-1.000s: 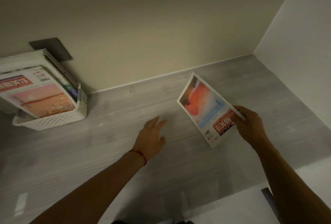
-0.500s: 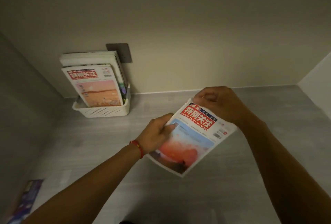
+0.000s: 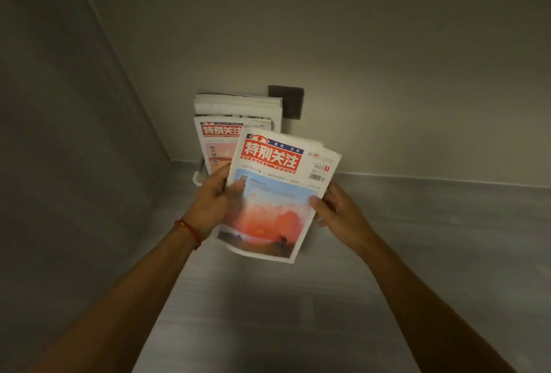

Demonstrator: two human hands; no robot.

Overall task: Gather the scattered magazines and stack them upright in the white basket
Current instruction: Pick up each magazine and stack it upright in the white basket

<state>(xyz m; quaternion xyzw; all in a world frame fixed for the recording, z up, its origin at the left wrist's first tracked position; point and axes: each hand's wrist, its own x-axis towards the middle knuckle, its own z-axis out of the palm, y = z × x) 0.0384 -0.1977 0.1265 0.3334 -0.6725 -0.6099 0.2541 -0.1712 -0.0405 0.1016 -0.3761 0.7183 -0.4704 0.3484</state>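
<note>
I hold a magazine [image 3: 272,193] with a red title block and an orange sunset cover upright in front of me. My left hand [image 3: 213,198] grips its left edge, thumb on the cover. My right hand [image 3: 337,208] holds its right edge. Behind it, several magazines [image 3: 220,137] stand upright against the wall. The white basket [image 3: 197,177] that holds them is almost wholly hidden by my left hand and the held magazine; only a sliver of its rim shows.
A dark wall plate [image 3: 287,101] sits on the back wall just right of the standing magazines. A grey side wall [image 3: 74,149] closes in on the left. The grey wood-look floor [image 3: 417,238] stretches to the right.
The magazine has turned upright and moved left toward the basket, now covering it. My right hand shifted from the magazine's top edge to its right edge. The view has closed in on the corner.
</note>
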